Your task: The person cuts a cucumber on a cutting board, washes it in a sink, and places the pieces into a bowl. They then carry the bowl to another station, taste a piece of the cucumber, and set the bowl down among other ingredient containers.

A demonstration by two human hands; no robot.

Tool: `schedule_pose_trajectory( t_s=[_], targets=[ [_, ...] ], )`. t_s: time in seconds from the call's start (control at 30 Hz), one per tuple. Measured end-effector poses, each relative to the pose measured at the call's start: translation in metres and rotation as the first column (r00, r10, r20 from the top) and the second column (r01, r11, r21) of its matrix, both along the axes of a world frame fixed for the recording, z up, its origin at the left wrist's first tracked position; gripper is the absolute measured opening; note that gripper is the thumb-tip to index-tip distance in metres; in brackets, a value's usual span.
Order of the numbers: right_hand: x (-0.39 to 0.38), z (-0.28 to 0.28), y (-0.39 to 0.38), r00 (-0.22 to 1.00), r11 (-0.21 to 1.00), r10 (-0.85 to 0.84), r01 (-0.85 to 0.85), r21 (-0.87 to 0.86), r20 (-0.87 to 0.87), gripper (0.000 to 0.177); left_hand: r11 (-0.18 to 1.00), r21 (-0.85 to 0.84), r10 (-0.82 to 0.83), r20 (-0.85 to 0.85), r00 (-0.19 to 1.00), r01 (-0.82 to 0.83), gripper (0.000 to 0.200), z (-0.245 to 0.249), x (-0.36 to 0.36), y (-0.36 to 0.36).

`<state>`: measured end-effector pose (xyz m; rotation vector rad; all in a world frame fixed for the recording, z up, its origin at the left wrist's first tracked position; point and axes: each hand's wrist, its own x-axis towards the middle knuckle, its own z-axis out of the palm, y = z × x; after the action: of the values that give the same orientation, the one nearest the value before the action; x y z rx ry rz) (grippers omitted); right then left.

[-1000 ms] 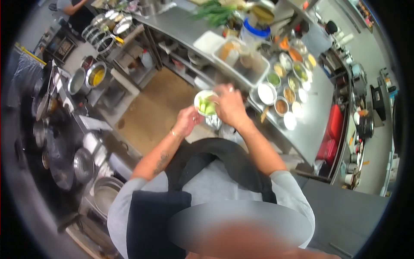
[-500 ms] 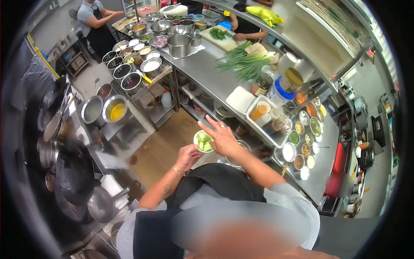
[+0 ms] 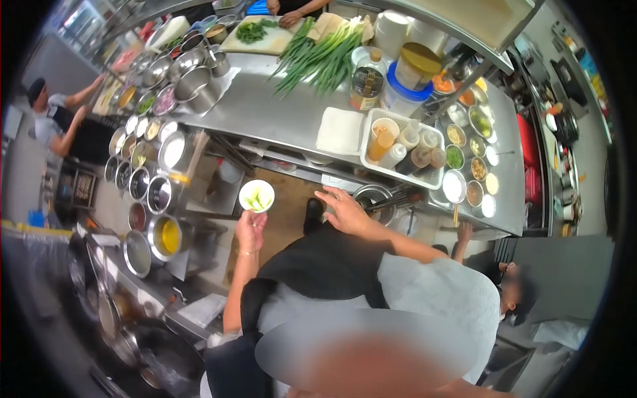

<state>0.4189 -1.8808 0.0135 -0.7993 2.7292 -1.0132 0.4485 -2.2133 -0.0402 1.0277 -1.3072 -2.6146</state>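
A small white cup [image 3: 257, 207] with pale green chunks inside is held up by my left hand [image 3: 251, 230], whose fingers grip its lower side. My right hand [image 3: 343, 208] is apart from the cup, fingers spread, holding nothing. It is below the steel counter's edge, near a metal bowl [image 3: 375, 199]. Beyond it on the counter are a folded white cloth [image 3: 340, 131] and a white basket [image 3: 405, 171] of squeeze bottles.
Green onions [image 3: 323, 58] and a cutting board [image 3: 232, 44] lie on the steel counter [image 3: 265, 109]. Metal pots crowd the left, including one with yellow liquid [image 3: 170, 237]. A dark wok [image 3: 166, 355] is lower left. Other people stand at left, top and right.
The view has swung rightward and closer to the counter. My left hand has moved the cup away from my right hand, which was beside it. A person at the lower right has come into view.
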Motion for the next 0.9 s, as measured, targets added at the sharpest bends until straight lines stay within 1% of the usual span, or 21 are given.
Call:
schedule_pose_trajectory(
  t_s=[0.03,0.13,0.17,0.2,0.27,0.3,0.33,0.37,0.4,0.43,0.47,0.53,0.57,0.6,0.67,0.73,0.77,0.8,0.83,0.87,0.9],
  targets=[
    [-0.006,-0.01,-0.001,0.999,0.996,-0.036,0.038,-0.083,0.017,0.072,0.999,-0.024,-0.041,-0.004,0.999,0.04,0.026,-0.004,-0.028,-0.01],
    [-0.045,-0.009,-0.004,0.993,0.987,-0.119,0.12,-0.107,0.014,0.071,0.989,-0.08,-0.119,0.042,0.992,0.122,0.03,-0.021,-0.109,-0.045],
    [-0.056,-0.007,-0.004,0.988,0.98,-0.153,0.156,-0.124,0.035,0.069,0.991,-0.086,-0.099,0.059,0.993,0.104,0.033,-0.029,-0.136,-0.057],
    [-0.072,-0.006,-0.006,0.97,0.96,-0.241,0.244,-0.134,0.037,0.069,0.989,-0.092,-0.113,0.071,0.991,0.119,0.036,-0.031,-0.173,-0.064],
    [-0.087,-0.01,-0.006,0.968,0.956,-0.248,0.251,-0.156,0.037,0.068,0.964,-0.193,-0.156,0.139,0.978,0.181,0.041,-0.04,-0.23,-0.082],
    [-0.099,-0.012,-0.004,0.959,0.948,-0.282,0.283,-0.148,0.028,0.067,0.971,-0.165,-0.152,0.123,0.981,0.171,0.04,-0.05,-0.261,-0.089],
    [-0.113,-0.015,-0.008,0.951,0.94,-0.307,0.309,-0.142,0.033,0.066,0.959,-0.123,-0.247,0.068,0.967,0.254,0.04,-0.064,-0.293,-0.105],
    [-0.123,-0.017,-0.012,0.946,0.939,-0.325,0.321,-0.125,-0.012,0.065,0.942,-0.082,-0.325,0.027,0.945,0.326,0.04,-0.07,-0.311,-0.114],
    [-0.131,-0.022,-0.015,0.928,0.934,-0.35,0.337,-0.119,-0.125,0.066,0.931,-0.023,-0.363,0.033,0.931,0.364,0.041,-0.075,-0.335,-0.119],
    [-0.136,-0.014,-0.017,0.931,0.93,-0.358,0.349,-0.114,-0.072,0.066,0.899,0.014,-0.437,-0.037,0.899,0.438,0.043,-0.089,-0.357,-0.129],
    [-0.136,-0.011,-0.024,0.901,0.899,-0.43,0.422,-0.121,-0.051,0.066,0.897,-0.053,-0.437,0.045,0.898,0.439,0.047,-0.094,-0.379,-0.136],
    [-0.144,-0.001,-0.028,0.916,0.914,-0.4,0.397,-0.086,-0.021,0.064,0.864,-0.14,-0.477,0.074,0.876,0.483,0.051,-0.103,-0.414,-0.144],
    [-0.145,0.001,-0.032,0.905,0.904,-0.424,0.421,-0.067,-0.023,0.063,0.846,-0.136,-0.51,0.075,0.857,0.515,0.051,-0.105,-0.43,-0.137],
    [-0.144,0.001,-0.034,0.893,0.892,-0.449,0.447,-0.064,-0.022,0.063,0.833,-0.185,-0.525,0.032,0.851,0.521,0.051,-0.107,-0.44,-0.134],
    [-0.138,-0.002,-0.044,0.863,0.869,-0.494,0.494,0.029,0.103,0.057,0.819,-0.233,-0.542,-0.013,0.841,0.524,0.052,-0.115,-0.457,-0.148],
    [-0.122,-0.008,-0.053,0.803,0.817,-0.576,0.557,0.152,0.155,0.046,0.556,-0.564,-0.747,-0.018,0.664,0.61,0.046,-0.143,-0.495,-0.155],
    [-0.107,-0.008,-0.065,0.753,0.768,-0.638,0.608,0.2,0.161,0.039,0.427,-0.694,-0.82,-0.027,0.572,0.58,0.038,-0.154,-0.512,-0.162],
    [-0.089,-0.007,-0.067,0.7,0.712,-0.697,0.651,0.262,0.156,0.033,0.563,-0.497,-0.774,-0.035,0.633,0.661,0.036,-0.141,-0.504,-0.155],
    [-0.072,-0.016,-0.074,0.606,0.625,-0.776,0.697,0.352,0.176,0.029,0.699,-0.26,-0.696,-0.03,0.718,0.666,0.033,-0.128,-0.496,-0.146],
    [-0.053,-0.034,-0.082,0.497,0.526,-0.847,0.728,0.44,0.19,0.025,0.803,-0.035,-0.595,0.01,0.804,0.595,0.031,-0.084,-0.471,-0.12],
    [-0.032,-0.077,-0.08,0.334,0.417,-0.909,0.758,0.502,0.25,0.024,0.72,-0.089,-0.689,0.024,0.725,0.688,0.029,-0.073,-0.46,-0.114]
  ],
)
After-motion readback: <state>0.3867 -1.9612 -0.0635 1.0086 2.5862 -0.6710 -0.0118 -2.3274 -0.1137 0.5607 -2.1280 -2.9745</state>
